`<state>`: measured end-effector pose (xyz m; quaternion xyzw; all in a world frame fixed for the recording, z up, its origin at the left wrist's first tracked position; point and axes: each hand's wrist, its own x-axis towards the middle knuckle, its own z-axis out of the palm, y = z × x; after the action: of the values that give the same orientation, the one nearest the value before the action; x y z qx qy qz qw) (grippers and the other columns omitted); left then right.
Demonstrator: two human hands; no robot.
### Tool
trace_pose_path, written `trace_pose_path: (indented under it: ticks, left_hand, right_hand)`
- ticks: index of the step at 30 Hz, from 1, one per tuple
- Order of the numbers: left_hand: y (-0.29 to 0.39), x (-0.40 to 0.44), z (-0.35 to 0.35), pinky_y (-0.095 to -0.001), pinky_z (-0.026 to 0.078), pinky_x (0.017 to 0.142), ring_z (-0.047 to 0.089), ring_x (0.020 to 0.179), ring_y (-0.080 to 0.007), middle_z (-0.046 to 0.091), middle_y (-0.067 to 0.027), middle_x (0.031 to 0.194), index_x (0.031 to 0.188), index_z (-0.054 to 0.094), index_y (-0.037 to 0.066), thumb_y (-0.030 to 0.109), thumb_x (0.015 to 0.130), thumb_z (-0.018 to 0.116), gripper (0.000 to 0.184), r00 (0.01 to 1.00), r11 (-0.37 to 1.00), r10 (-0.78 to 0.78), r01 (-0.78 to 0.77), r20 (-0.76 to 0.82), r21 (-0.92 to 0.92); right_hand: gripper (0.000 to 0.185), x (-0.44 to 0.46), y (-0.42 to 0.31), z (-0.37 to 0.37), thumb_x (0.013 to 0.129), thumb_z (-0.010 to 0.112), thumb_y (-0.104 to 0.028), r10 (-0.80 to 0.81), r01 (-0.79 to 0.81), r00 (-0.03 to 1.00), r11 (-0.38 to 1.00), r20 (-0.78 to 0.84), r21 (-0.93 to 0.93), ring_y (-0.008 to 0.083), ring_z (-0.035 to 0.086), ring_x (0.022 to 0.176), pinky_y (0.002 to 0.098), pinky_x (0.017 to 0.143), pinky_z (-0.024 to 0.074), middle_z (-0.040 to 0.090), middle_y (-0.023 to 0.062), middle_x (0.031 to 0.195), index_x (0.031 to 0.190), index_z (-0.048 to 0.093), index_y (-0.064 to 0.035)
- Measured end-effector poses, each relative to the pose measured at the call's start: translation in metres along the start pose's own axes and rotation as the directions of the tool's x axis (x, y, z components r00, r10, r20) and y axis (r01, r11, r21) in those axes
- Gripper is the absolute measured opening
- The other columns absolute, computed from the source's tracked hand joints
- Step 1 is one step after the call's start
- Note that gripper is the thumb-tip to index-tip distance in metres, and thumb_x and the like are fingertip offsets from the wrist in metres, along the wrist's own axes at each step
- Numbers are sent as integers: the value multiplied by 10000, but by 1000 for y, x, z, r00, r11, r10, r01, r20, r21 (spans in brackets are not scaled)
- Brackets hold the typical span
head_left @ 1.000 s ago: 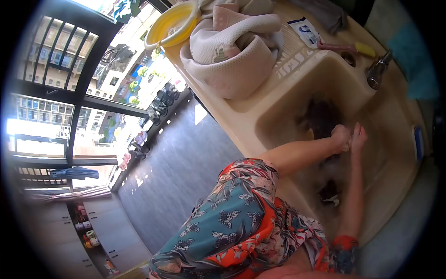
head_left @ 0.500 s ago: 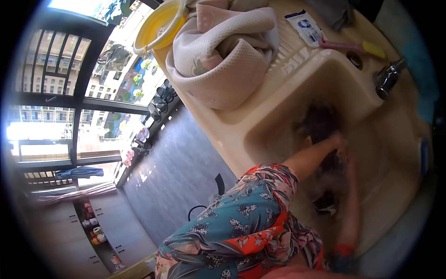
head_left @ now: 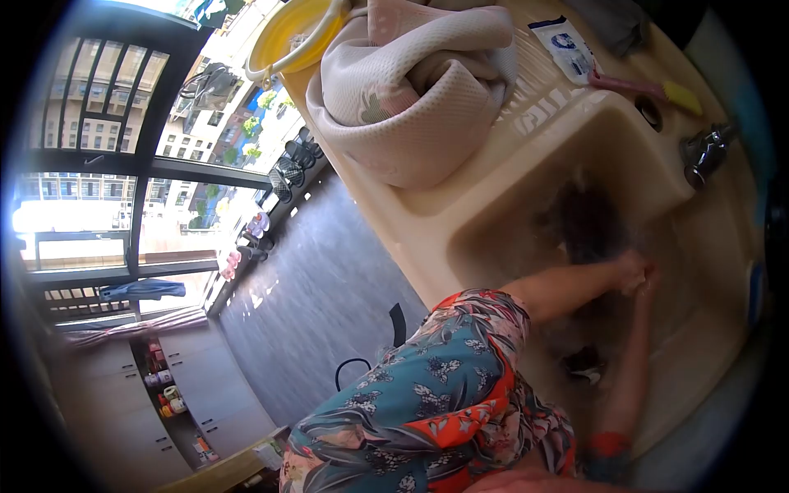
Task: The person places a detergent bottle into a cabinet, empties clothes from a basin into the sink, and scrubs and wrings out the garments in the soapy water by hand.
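Both hands meet low in the sink (head_left: 526, 197), knuckles close and forearms at an angle

The left forearm (head_left: 567, 292) comes out of the floral sleeve (head_left: 411, 370) and reaches across the sink, nearly level in the view. The left hand (head_left: 629, 273) at its end is bent in at the fingers, which look curled rather than spread. The right forearm (head_left: 631, 361) rises from the bottom of the view, steep and almost straight, past a red-edged cuff (head_left: 611, 445). The right hand (head_left: 648, 283) meets the left at its fingers, so the two forearms form a narrow corner. The hands look pressed together; blur and shadow hide the fingertips, and whether anything is pinched between them cannot be told.

Just beside the left hand, farther up the view, a dark soaked cloth (head_left: 588, 222) lies in the murky sink. A smaller dark piece with a white patch (head_left: 583, 361) lies below the left forearm, to the left of the right forearm.

On the ribbed ledge above sit a pale quilted textile (head_left: 403, 107), bunched up, a white-and-blue packet (head_left: 565, 51) and a pink-handled brush (head_left: 633, 85) with yellow bristles. The metal faucet (head_left: 705, 154) stands at the sink's upper right, and a yellow tub (head_left: 283, 62) is beside the textile.
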<state>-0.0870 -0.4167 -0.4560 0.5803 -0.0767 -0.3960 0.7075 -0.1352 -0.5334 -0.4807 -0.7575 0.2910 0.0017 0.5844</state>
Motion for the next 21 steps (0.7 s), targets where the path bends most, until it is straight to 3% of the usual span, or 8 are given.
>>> trace_pose_path:
  ticks: [4,8,9,11,13,17,18,21]
  left_hand:
    - [74,-44,-6,-346,460,599,545,702,-187,585,-80,800,828,608,41,226,730,600,210,925,852,-373,313,-67,-419]
    - [52,-37,-30,-352,465,643,548,729,-204,581,-84,822,885,595,44,224,726,614,242,916,827,-397,327,-63,-458]
    - [52,-40,-31,-354,466,663,553,746,-204,586,-79,831,881,594,36,220,719,628,248,901,829,-427,354,-80,-433]
    - [49,-41,-27,-345,461,643,546,726,-200,580,-80,809,859,587,38,211,737,593,211,904,848,-415,345,-100,-402]
    - [44,-44,-22,-337,455,624,539,706,-195,573,-82,787,837,579,40,201,756,559,182,926,893,-353,292,-132,-341]
    - [32,-33,-6,-320,444,584,525,666,-186,560,-86,744,792,565,44,183,793,489,158,959,944,-243,199,-145,-263]
    - [37,-37,-6,-316,441,575,522,656,-184,557,-87,733,781,562,45,178,802,472,162,964,944,-235,196,-122,-265]
    - [50,-47,-26,-304,432,545,512,626,-177,547,-90,701,748,551,48,164,830,420,193,967,926,-253,237,-17,-293]
  right_hand:
    - [359,26,46,-59,873,435,-312,36,-41,999,988,36,148,166,521,846,303,718,431,555,73,939,1006,532,6]
    - [330,-20,-53,-20,862,460,-294,-109,168,985,790,135,-589,190,543,819,302,698,430,571,76,887,1003,526,-3]
    - [324,-40,-79,4,859,467,-289,-169,229,973,767,156,-599,196,548,812,301,693,430,575,76,874,1003,525,-6]
    - [287,-75,-82,58,856,480,-258,-314,314,949,949,-15,-24,185,551,765,295,677,428,585,90,829,955,554,1]
    - [255,-81,-88,75,854,481,-233,-500,500,864,866,-52,-20,168,535,729,299,656,428,584,90,807,894,567,4]
    - [331,-33,-66,21,864,442,-268,-24,-30,990,929,-141,-369,151,492,607,350,542,399,565,110,662,736,557,15]
    - [387,-33,-51,20,862,429,-314,-332,304,931,935,-150,-184,163,477,553,371,508,379,547,120,585,715,566,17]
    - [268,-91,-134,68,816,510,-270,-336,243,902,914,-271,-325,346,538,566,378,510,412,551,190,658,680,545,-41]
